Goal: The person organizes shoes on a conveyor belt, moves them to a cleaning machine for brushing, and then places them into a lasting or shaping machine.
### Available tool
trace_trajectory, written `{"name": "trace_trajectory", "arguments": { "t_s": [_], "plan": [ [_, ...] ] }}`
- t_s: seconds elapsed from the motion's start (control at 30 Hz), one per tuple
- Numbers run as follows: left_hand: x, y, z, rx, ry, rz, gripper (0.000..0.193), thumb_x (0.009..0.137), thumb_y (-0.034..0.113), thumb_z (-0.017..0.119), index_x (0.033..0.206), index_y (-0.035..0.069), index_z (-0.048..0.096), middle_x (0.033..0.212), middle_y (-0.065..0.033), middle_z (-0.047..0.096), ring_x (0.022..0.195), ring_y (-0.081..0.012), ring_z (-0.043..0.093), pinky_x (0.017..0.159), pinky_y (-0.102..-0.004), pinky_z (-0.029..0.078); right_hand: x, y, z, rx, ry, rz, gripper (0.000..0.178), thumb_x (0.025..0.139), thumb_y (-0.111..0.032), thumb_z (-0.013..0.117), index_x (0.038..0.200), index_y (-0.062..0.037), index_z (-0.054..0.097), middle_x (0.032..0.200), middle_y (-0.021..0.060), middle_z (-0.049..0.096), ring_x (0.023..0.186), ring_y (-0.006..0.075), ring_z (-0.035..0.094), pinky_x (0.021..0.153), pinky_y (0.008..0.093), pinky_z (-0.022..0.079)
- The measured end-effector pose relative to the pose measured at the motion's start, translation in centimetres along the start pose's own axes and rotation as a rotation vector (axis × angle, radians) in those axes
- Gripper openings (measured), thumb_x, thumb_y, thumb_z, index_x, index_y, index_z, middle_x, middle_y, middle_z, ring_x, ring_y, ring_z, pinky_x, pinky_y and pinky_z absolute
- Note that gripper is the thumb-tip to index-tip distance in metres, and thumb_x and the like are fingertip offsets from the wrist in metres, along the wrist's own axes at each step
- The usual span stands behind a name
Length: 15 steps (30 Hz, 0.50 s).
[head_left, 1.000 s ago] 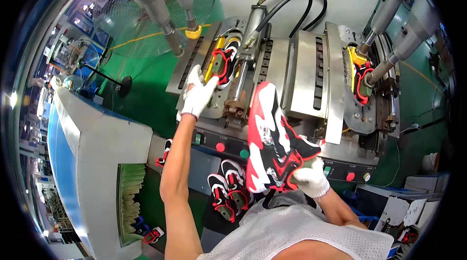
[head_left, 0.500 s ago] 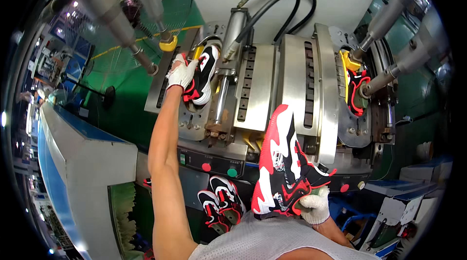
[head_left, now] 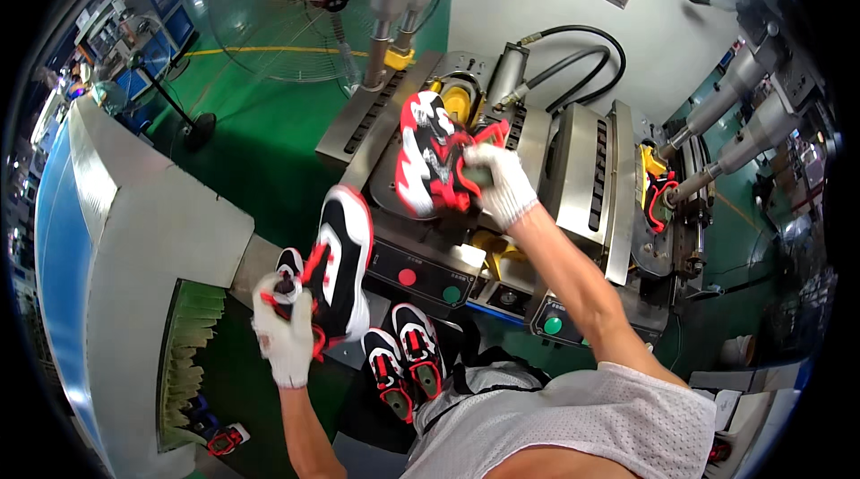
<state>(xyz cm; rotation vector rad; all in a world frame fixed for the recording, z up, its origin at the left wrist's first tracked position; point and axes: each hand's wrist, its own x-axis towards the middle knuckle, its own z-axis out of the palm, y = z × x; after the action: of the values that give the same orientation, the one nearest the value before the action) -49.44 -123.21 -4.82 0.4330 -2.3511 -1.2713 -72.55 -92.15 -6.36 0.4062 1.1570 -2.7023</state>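
My left hand (head_left: pixel 287 327), in a white knit glove, is closed on the collar of a black, white and red sneaker (head_left: pixel 345 251), toe up, left of the machine's front panel. A second sneaker (head_left: pixel 434 161) is in my gloved right hand (head_left: pixel 497 182), gripped at its heel opening. That shoe is tilted with its patterned side and red-white sole edge showing, over the left station (head_left: pixel 385 188) of the metal press; I cannot tell if it touches. Behind its toe is a yellow pad (head_left: pixel 457 103). On the right station, another sneaker (head_left: pixel 658 197) sits under steel cylinders (head_left: pixel 730 161).
Two sneakers (head_left: pixel 417 345) stand below the front panel (head_left: pixel 421 273), which has red and green buttons. A blue-white machine with green bristly strips (head_left: pixel 193 345) is at left. Thick rods (head_left: pixel 381 40) overhang the left station, and a caged fan (head_left: pixel 296 4) stands behind. Black hoses (head_left: pixel 587 63) arch centrally.
My left hand has brought the sneaker off the left station, down and to the left. My right hand has raised its sneaker from near my body to that station. The view has shifted left.
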Motion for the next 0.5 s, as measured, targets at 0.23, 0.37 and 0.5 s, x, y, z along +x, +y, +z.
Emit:
{"name": "trace_trajectory", "arguments": {
  "t_s": [0.23,0.37,0.5],
  "plan": [
    [-16.7,-10.2,-6.6,0.382,0.066,-0.544,0.038,0.088,0.018,0.075,0.118,-0.001,0.060,0.101,-0.0140,0.069,0.093,-0.0269,0.068,0.087,-0.0384,0.051,18.4,4.6,3.2,-0.739,0.359,-0.180,0.016,0.073,0.001,0.069,0.086,-0.0056,0.062,0.095,0.0140,0.068,0.085,0.0290,0.067,0.072,0.0466,0.057],
    [-23.8,-13.4,-6.3,0.487,0.233,-0.687,0.046,0.090,0.025,0.076,0.124,0.001,0.058,0.102,-0.0156,0.070,0.092,-0.0323,0.069,0.085,-0.0434,0.052,26.2,9.8,-1.4,-1.560,0.547,-0.379,0.026,0.080,-0.009,0.059,0.104,-0.0014,0.066,0.108,0.0196,0.071,0.102,0.0283,0.070,0.085,0.0393,0.056],
    [-27.4,-14.1,-5.0,0.445,0.351,-0.865,0.047,0.092,0.028,0.075,0.127,0.001,0.059,0.109,-0.0151,0.070,0.098,-0.0272,0.069,0.088,-0.0413,0.053,27.5,11.7,0.0,-1.689,0.556,-0.559,0.028,0.078,-0.018,0.062,0.099,0.0000,0.068,0.098,0.0211,0.072,0.094,0.0300,0.069,0.086,0.0386,0.054]
  ]
}}
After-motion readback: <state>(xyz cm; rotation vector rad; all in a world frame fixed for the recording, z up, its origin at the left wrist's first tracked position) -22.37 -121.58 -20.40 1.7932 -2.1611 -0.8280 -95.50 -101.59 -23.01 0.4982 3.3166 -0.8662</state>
